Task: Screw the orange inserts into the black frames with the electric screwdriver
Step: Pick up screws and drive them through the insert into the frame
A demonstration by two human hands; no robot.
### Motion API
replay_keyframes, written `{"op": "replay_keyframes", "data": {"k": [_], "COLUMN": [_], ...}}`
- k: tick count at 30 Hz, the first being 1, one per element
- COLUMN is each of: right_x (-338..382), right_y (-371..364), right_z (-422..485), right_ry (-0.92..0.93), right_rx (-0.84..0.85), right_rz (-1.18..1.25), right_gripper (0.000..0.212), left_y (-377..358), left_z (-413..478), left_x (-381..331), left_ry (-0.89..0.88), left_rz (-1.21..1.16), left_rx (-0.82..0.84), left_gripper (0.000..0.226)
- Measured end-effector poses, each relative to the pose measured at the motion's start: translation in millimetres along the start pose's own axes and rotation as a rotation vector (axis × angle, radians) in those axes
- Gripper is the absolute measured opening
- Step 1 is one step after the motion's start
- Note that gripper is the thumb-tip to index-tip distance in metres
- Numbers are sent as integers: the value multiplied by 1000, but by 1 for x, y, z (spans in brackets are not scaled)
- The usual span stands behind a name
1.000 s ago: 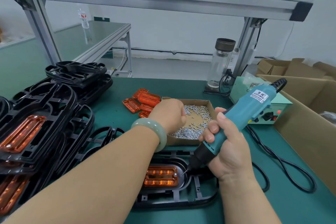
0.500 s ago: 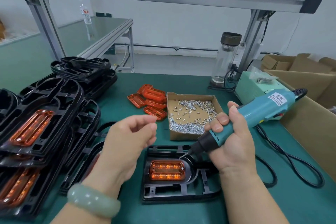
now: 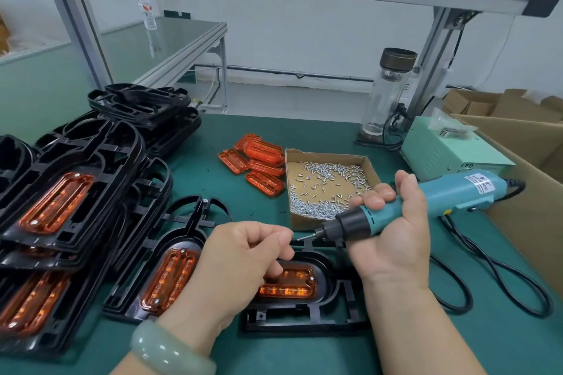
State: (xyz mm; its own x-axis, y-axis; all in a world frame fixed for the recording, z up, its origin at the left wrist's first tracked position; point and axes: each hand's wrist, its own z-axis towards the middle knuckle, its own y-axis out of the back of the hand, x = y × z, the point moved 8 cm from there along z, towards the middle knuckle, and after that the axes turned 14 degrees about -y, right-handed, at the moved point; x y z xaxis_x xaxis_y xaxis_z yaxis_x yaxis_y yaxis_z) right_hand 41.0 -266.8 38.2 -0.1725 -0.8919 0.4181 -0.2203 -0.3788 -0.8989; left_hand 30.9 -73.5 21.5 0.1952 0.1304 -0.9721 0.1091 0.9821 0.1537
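Observation:
A black frame (image 3: 304, 318) lies on the green mat in front of me, with an orange insert (image 3: 294, 283) seated in it. My right hand (image 3: 393, 231) grips the teal electric screwdriver (image 3: 432, 201), held nearly level above the frame, its bit pointing left. My left hand (image 3: 240, 259) hovers over the insert's left part, thumb and forefinger pinched together right at the bit's tip; the screw between them is too small to make out. A cardboard box of screws (image 3: 329, 189) sits just behind.
Stacked black frames with orange inserts (image 3: 61, 201) fill the left side, one more (image 3: 164, 277) lying beside my left hand. Loose orange inserts (image 3: 259, 161) lie left of the screw box. The power supply (image 3: 444, 149), a glass bottle (image 3: 390, 91), a black cable (image 3: 499, 280) and cartons stand at the right.
My left hand came back from the screw box and moved to the bit's tip with fingers pinched. My right hand lifted the screwdriver off the frame and levelled it.

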Motion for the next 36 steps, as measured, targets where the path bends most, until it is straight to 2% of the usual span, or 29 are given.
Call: {"op": "replay_keyframes", "data": {"k": [22,29,36], "right_x": [-5,-7,-8], "right_y": [2,2,-1], "right_z": [0,0,-2], "right_ry": [11,7,16], "right_rx": [-34,-38,-26], "right_rz": [14,10,-10], "right_gripper": [11,10,12], "left_y": [-16,-13,-14], "left_z": [-4,-3,-3], "left_x": [10,9,10], "left_ry": [114,72,115], "left_rz": [-235,-177,-204], "left_rx": [31,27,30], "left_gripper": [21,21,29]}}
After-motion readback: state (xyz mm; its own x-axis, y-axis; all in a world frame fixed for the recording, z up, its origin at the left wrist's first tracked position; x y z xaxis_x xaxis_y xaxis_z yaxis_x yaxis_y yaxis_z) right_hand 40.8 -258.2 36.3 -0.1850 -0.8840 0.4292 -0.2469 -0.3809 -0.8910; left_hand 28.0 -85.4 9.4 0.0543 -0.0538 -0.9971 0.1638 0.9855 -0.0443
